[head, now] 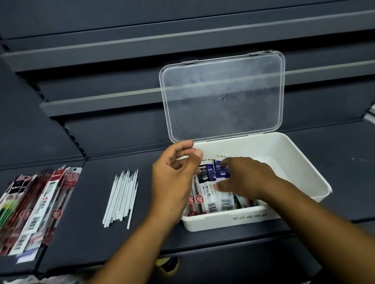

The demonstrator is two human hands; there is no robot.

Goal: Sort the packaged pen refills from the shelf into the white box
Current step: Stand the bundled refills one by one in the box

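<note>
Dim, even overhead light, soft shadows. Wide-angle bending at edges. Motion blur on refill packs (26, 208) at left; centre fairly sharp.

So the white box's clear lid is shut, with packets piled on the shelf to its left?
No, the clear lid stands open, upright behind the white box, as the head view shows. Packets are indeed piled on the shelf to its left.
</note>
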